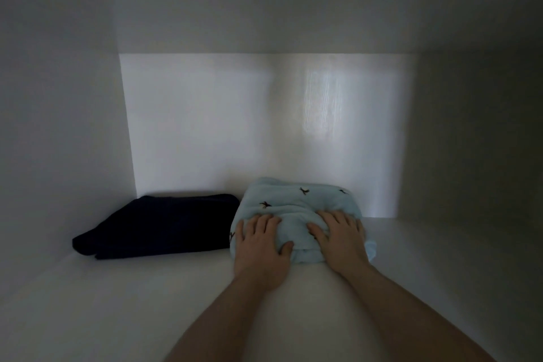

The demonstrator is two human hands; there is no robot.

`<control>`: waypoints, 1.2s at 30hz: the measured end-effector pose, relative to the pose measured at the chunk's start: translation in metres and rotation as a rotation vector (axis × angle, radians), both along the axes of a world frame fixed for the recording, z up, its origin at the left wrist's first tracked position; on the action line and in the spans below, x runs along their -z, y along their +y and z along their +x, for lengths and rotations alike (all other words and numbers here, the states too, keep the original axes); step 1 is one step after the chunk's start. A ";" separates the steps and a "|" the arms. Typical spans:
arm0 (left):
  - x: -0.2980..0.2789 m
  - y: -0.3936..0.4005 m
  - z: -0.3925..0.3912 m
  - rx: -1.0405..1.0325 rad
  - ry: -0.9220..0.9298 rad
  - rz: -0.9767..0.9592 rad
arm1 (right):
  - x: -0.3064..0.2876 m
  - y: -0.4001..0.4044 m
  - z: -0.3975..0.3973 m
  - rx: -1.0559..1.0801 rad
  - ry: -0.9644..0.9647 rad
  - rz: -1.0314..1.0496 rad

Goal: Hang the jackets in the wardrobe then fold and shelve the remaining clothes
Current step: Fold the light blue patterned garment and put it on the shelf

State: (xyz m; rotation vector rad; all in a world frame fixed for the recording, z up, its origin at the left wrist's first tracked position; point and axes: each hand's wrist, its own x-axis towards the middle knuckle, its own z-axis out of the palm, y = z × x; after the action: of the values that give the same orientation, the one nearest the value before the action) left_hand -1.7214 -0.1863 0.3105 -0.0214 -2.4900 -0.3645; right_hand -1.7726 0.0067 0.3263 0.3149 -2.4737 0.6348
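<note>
Pale blue and fleecy, the folded garment (296, 214) with small dark motifs lies on the white wardrobe shelf (147, 303), towards the back panel (220, 126) and just right of a folded dark navy garment (158, 226); the two bundles sit side by side, nearly touching at their near corners.

Your left hand (261, 247) lies flat on the near left part of the blue bundle, fingers spread and the thumb hooked over its front fold. Your right hand (340, 241) presses palm-down on the near right part. Neither hand is clenched; both rest open on the cloth, pressing rather than gripping.

You appear to be in the shelving step, seating this folded piece in its place. No jackets or hanging rail show here, so how far the hanging has got cannot be judged.

The next move likely calls for a gentle lift of both palms straight up, so the soft folds do not drag open. Watch the loose flap at the near right corner; it may want tucking before you draw back.
</note>
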 end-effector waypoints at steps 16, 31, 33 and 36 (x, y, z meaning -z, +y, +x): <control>-0.003 -0.002 0.006 0.009 0.021 -0.005 | 0.012 0.014 0.061 -0.022 -0.325 0.178; -0.011 0.001 0.014 0.041 -0.023 -0.066 | 0.016 -0.009 0.201 0.233 -0.554 0.260; -0.014 0.000 0.025 0.071 -0.033 -0.090 | 0.015 -0.012 0.223 0.262 -0.574 0.259; -0.014 0.000 0.052 0.175 -0.002 -0.072 | 0.013 -0.015 0.255 0.296 -0.599 0.275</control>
State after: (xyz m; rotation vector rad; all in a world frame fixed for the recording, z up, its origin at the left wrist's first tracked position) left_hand -1.6693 -0.1860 0.3248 -0.2699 -2.5088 -0.3467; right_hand -1.5178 -0.0088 0.3130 -0.1734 -3.1026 0.2850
